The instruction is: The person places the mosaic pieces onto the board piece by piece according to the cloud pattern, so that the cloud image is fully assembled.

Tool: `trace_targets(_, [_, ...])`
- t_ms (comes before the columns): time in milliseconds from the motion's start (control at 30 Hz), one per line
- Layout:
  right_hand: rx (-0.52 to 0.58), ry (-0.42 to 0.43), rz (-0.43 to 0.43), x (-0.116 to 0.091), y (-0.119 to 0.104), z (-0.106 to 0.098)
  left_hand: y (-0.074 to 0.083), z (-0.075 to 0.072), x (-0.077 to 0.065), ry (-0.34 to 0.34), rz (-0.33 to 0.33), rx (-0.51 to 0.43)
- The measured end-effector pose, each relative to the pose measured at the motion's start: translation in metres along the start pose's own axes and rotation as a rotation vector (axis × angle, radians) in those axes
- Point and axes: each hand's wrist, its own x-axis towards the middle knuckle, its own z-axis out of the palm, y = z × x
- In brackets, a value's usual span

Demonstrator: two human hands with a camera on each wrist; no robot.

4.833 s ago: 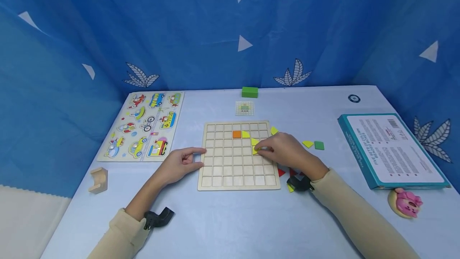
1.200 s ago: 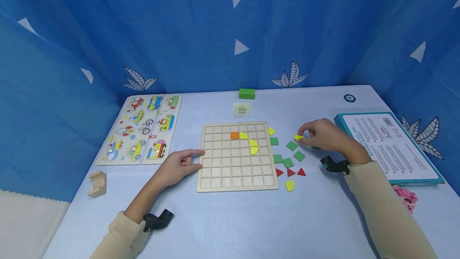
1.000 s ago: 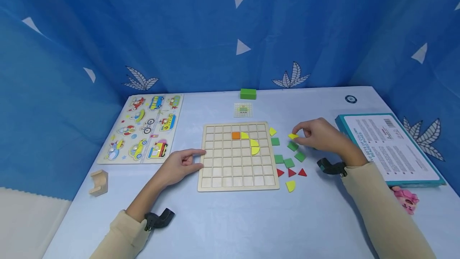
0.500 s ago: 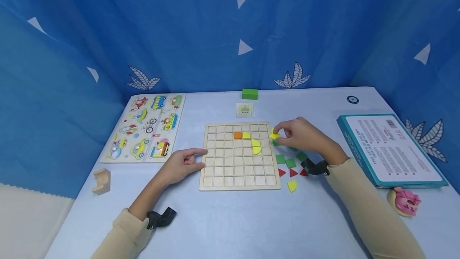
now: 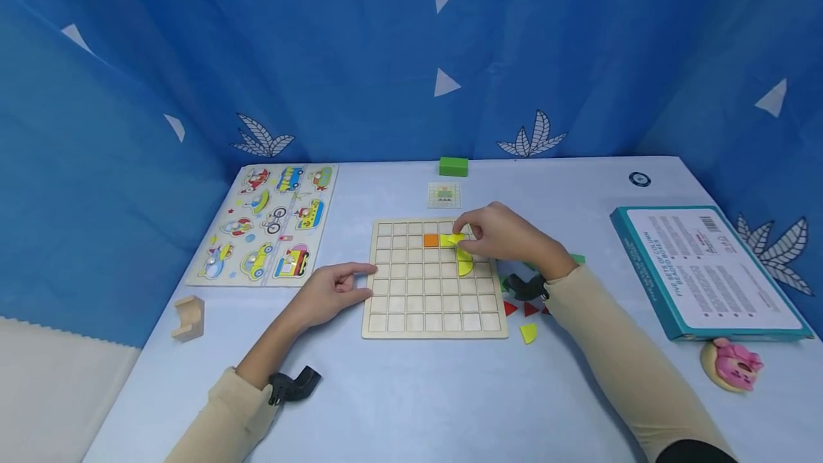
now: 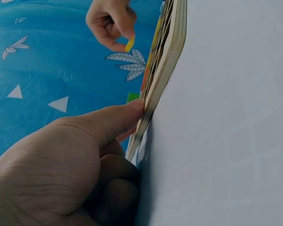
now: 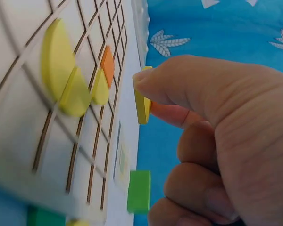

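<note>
My right hand pinches a yellow quarter-circle tile between thumb and index finger. It hovers over the upper right of the wooden grid board, apart from the surface in the right wrist view. On the board lie an orange square tile and a yellow quarter-circle beside it. Two more yellow quarter-circles sit lower right, partly behind my fingers. My left hand rests its thumb and index fingertip, spread apart, against the board's left edge; its other fingers are curled in.
Right of the board lie red triangles, a loose yellow quarter-circle and green squares mostly behind my wrist. A pattern card and green block are behind. A vehicle puzzle stands left, a teal box right.
My right hand left the yellow tile in the right grid, picked another quarter-circle from the table's right, and carried it left over the board. The left hand stays at the board's edge.
</note>
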Motion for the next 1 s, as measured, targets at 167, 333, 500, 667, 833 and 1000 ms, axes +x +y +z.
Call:
trace_targets(167, [-0.014, -0.031, -0.044, 0.017, -0.007, 0.005, 0.000, -0.001, 0.001, 0.003, -0.003, 0.001])
trace_targets(333, [0.001, -0.071, -0.052, 0.031, -0.011, 0.014, -0.001, -0.001, 0.001, 0.003, -0.017, 0.000])
trace_targets(500, [-0.002, -0.084, -0.087, 0.042, -0.017, 0.021, 0.001, -0.001, 0.001, -0.001, -0.007, -0.001])
trace_targets(667, [-0.011, -0.092, -0.117, 0.049, -0.024, 0.026, 0.000, -0.002, 0.001, 0.002, -0.009, 0.006])
trace_targets(833, [-0.047, -0.102, -0.130, 0.055, -0.026, 0.028, 0.000, -0.002, 0.001, -0.006, -0.004, 0.010])
trace_targets(1000, [-0.070, -0.102, -0.146, 0.062, -0.026, 0.031, -0.001, -0.001, 0.001, -0.008, -0.006, 0.004])
